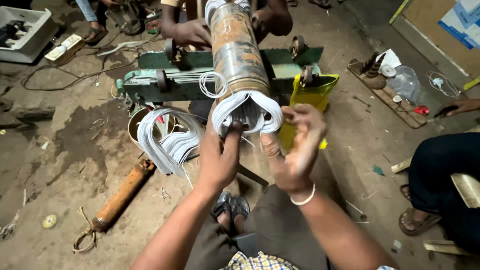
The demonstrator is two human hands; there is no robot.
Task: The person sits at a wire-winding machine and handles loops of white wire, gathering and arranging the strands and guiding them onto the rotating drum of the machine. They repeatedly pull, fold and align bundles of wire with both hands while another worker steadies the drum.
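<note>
The left hand (218,159) pinches the white wire loops (246,116) sticking out of the long rusty metal tube (238,50) on the green metal stand (175,82). The right hand (296,150) is half open, just beside them. The wires could slip or tangle if tugged hard. One tube, two wire bundles: the other bundle (167,142) hangs left. One orange cylinder (122,196) lies on the floor.

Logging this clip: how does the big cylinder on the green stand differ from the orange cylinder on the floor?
The big cylinder rests raised on the green stand, white wire loops bulging from its end under both hands; the orange cylinder lies untouched on the dirt floor. It looks wider and mottled grey-brown, the other slimmer. Both look worn.
</note>
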